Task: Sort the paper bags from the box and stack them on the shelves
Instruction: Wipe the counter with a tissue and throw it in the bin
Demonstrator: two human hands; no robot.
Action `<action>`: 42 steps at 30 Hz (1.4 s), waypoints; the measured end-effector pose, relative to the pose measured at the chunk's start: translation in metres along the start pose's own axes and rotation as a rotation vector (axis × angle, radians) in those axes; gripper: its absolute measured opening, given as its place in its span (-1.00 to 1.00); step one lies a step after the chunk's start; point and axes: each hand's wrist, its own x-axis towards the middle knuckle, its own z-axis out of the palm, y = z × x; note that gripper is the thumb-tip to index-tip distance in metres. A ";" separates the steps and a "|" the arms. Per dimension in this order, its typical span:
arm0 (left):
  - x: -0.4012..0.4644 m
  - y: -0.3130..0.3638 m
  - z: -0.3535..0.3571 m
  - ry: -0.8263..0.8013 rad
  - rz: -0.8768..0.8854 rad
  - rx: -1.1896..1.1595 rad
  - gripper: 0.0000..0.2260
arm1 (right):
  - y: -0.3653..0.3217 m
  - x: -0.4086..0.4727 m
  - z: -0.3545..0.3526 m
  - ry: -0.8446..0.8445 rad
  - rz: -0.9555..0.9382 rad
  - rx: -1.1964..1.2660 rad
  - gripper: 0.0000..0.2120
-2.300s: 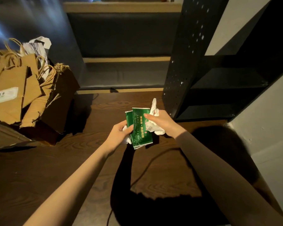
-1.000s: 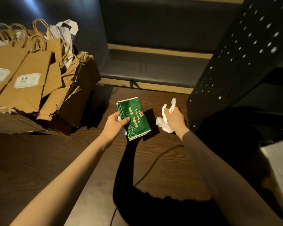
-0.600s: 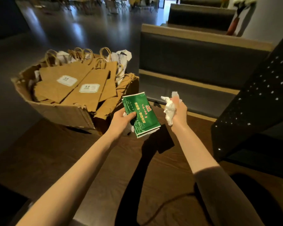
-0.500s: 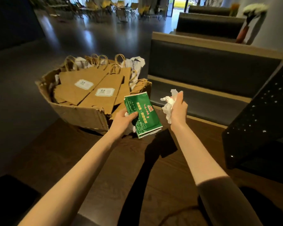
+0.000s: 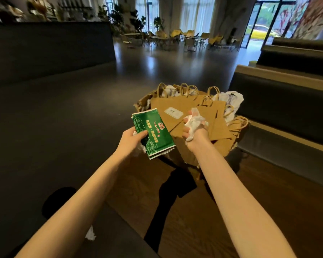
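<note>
White scrap of crumpled paper [image 5: 90, 235] lies on the dark floor, nearest thing in view, well short of the box [image 5: 177, 151]. Wooden surface [image 5: 231, 211] runs under both forearms up to the box. Left hand [image 5: 131, 141] grips a small stack of green printed bags [image 5: 153, 134], w/ a bit of white paper tucked under it, just left of the box. Right hand [image 5: 193, 132] is clenched on a wad of white tissue [image 5: 194, 121], now directly over the brown paper bags [image 5: 190, 116] standing in the box. Change vs. a sec ago: view has swung off the black shelf unit, which is out of frame, and round to the box; both hands have carried toward it. Prob. means the tissue is being separated out as non-bag stuff, green bags not yet shelved. Behind the box: dark bench seats [image 5: 287, 101], then open hall w/ yellow chairs [image 5: 177, 34].
</note>
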 end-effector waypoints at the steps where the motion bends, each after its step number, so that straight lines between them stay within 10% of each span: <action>1: 0.001 -0.004 -0.012 0.020 -0.012 -0.032 -0.88 | 0.008 0.000 0.009 -0.015 -0.021 -0.027 -0.74; 8: -0.007 -0.029 -0.095 0.205 -0.008 -0.190 -0.84 | 0.074 -0.016 0.075 -0.495 0.053 -0.165 -0.82; 11: -0.009 -0.046 -0.132 0.270 -0.024 -0.165 -0.88 | 0.104 -0.019 0.105 -0.507 0.036 -0.253 -0.60; 15: -0.010 -0.062 -0.183 0.412 -0.033 -0.151 -0.77 | 0.140 -0.016 0.157 -0.494 0.090 -0.309 -0.86; 34: 0.095 -0.140 -0.437 0.678 -0.237 -0.067 -0.81 | 0.334 0.093 0.428 -1.237 0.095 -1.061 -0.74; 42: 0.161 -0.167 -0.493 0.690 -0.427 -0.122 -0.85 | 0.385 0.148 0.487 -1.239 0.155 -1.054 -0.88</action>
